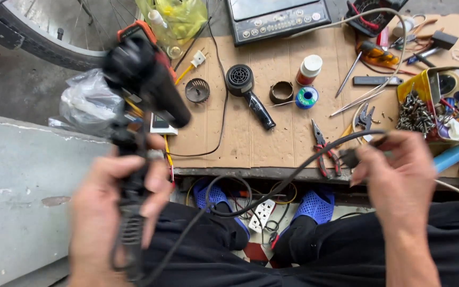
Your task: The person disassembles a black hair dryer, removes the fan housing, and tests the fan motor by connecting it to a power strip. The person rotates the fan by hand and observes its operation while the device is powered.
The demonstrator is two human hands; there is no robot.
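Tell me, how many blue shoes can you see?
2. The left blue shoe shows under the cardboard edge beside the person's left knee; the right blue shoe sits beside it, near the white power strip. Both are partly hidden by the dark trousers.

A repair workshop: pliers (325, 154), screws (414, 112) and solder (307, 98) litter a cardboard-covered bench (288, 58).

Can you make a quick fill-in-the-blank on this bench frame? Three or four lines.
1. The left hand grips a black hair dryer by its ____.
2. The right hand holds the dryer's black ____.
3. The red-handled pliers lie on a sheet of ____.
4. The yellow tin at the right holds loose ____.

Missing words: handle; cord; cardboard; screws
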